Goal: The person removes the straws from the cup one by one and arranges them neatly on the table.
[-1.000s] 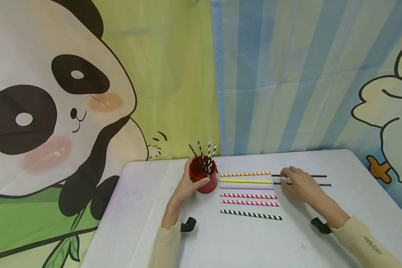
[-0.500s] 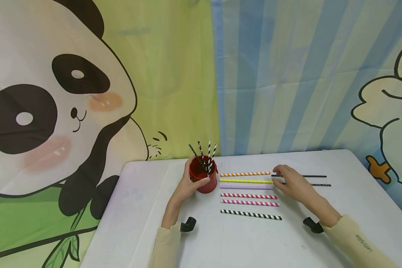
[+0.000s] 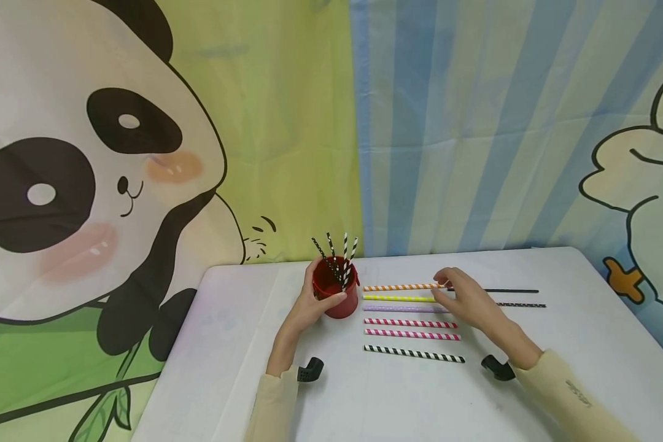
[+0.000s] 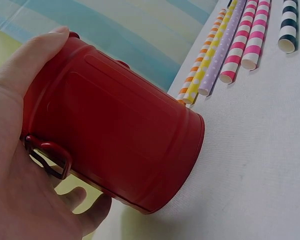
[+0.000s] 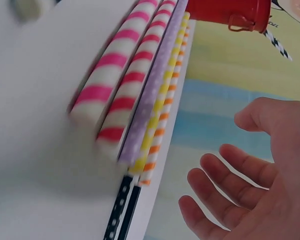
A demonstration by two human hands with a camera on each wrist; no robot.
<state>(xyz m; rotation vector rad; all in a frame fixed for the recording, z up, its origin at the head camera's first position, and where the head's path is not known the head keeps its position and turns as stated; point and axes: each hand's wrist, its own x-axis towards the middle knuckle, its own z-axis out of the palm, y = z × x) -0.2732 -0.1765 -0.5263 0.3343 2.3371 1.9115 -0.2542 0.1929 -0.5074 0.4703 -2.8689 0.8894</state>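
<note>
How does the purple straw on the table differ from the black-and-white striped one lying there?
The lavender straw has white dots; the black-and-white straw has stripes. The lavender straw lies between the yellow straw and a red-striped straw; the black-and-white straw lies apart from the other straws. Both rest on the white table.

bucket (image 4: 117, 127) glossy mtl; straws (image 3: 412, 334) matt ppr

We see soft, even light over the worktop (image 3: 409, 402), a faint shadow beside the right sleeve (image 3: 571, 393); the right-wrist view blurs the pink-striped straws' (image 5: 112, 59) nearer ends.
</note>
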